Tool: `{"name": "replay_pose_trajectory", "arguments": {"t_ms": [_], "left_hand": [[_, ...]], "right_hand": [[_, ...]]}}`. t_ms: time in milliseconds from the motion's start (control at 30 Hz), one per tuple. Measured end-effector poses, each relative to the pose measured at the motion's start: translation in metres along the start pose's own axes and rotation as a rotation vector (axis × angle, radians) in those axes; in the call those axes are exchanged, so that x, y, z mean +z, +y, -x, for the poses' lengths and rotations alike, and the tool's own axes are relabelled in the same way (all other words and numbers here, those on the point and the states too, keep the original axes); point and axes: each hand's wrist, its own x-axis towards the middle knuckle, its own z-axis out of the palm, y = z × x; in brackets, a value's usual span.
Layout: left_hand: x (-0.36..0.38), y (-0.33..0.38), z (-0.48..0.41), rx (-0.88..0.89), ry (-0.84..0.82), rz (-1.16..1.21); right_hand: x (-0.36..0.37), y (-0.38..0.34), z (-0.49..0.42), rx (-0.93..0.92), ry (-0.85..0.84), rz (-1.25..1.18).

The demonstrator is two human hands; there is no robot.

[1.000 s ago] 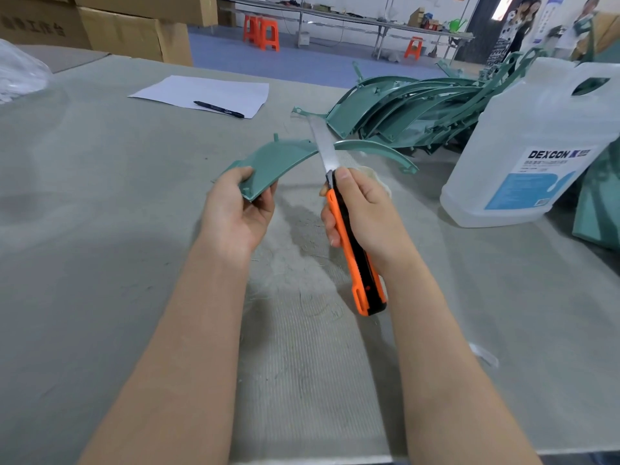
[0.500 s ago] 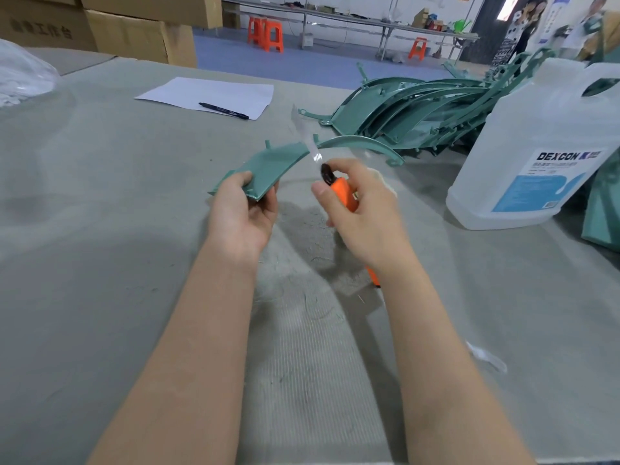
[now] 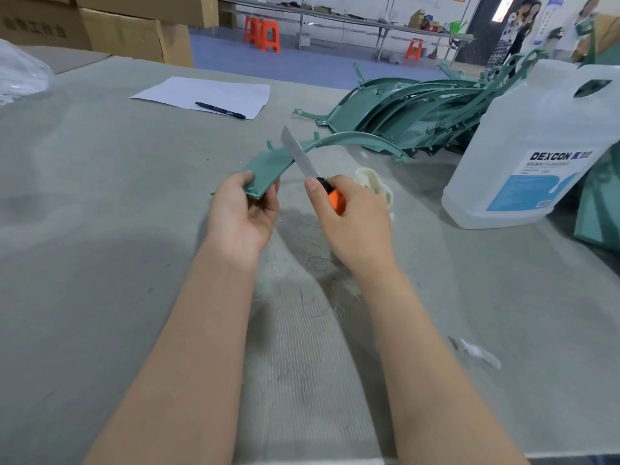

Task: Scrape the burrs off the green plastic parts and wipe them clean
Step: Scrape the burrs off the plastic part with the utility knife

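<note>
Above the table [image 3: 100, 263]:
Left hand [image 3: 240, 216]: pinches curved green part [image 3: 268, 167].
Right hand [image 3: 352, 223]: wraps orange knife [image 3: 313, 174], blade across the part's edge.

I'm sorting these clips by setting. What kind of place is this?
Probably a small factory finishing area: a pile of green plastic parts waits on the worktable, cardboard boxes are stacked behind, and more workbenches stand across the blue floor.

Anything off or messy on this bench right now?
Mostly normal. Fine scrape shavings litter the mat below the hands, and a torn clear scrap lies loose near the right forearm. The utility knife blade is extended far out.
</note>
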Motion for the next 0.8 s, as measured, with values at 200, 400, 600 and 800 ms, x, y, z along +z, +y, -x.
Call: {"name": "replay_pose_trajectory", "arguments": {"t_ms": [200, 400, 600, 800], "left_hand": [[0.002, 0.0, 0.001, 0.004, -0.022, -0.006], [0.004, -0.001, 0.002, 0.011, 0.007, -0.022], [0.001, -0.001, -0.002, 0.027, 0.023, -0.013], [0.002, -0.001, -0.002, 0.012, 0.001, -0.023]], "right_hand": [[-0.008, 0.009, -0.008, 0.078, 0.089, -0.009], [-0.02, 0.024, -0.014, 0.19, 0.142, -0.021], [-0.009, 0.004, -0.006, 0.052, 0.045, -0.085], [-0.001, 0.0, 0.0, 0.017, 0.03, -0.037]]}}
